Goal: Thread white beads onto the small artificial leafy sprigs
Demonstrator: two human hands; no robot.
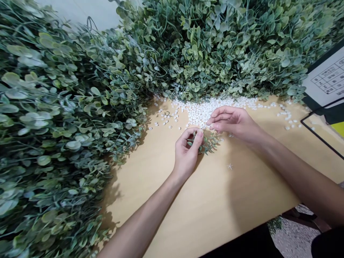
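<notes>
My left hand (pixel 187 152) is closed, thumb against fingers, on an artificial leaf sprig (pixel 209 144) whose green leaves stick out to the right, just above the table. Close by on the upper right, my right hand (pixel 233 123) has its thumb and forefinger pinched near the sprig's top. Whatever sits between those fingertips is too small to make out; a bit of white shows there. Behind both hands spreads a pile of small white plastic pieces (pixel 200 111). A tiny white star-shaped piece (pixel 230 166) lies alone on the table, below my right hand.
Artificial green foliage (pixel 61 118) is heaped along the left side and the back of the wooden table (pixel 172 215). At the right edge stand a dark board with a printed sheet (pixel 328 80) and a thin black frame (pixel 322 138). Loose white pieces (pixel 288 118) lie scattered nearby.
</notes>
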